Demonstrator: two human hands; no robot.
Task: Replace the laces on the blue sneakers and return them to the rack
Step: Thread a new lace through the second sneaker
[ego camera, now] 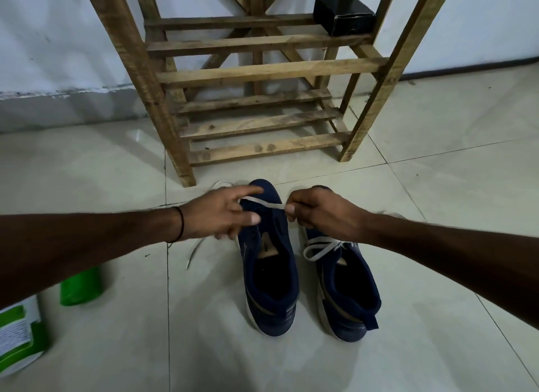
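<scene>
A flat white shoelace [262, 203] stretches across the toe of the left navy-blue fabric sneaker [269, 278]. It runs between the left hand [224, 213], forefinger extended, and the curled right hand [318, 210]. Both pinch it, arms outstretched.

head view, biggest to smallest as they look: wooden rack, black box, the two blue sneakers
1. wooden rack
2. left sneaker and right sneaker, about alike
3. black box, though it sits farther from the camera

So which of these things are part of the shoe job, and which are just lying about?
Job: blue sneaker being laced, second blue sneaker, white lace stretched between left hand and right hand, wooden rack.
Lying about: black box on the rack, green container, white-and-green tub.
</scene>
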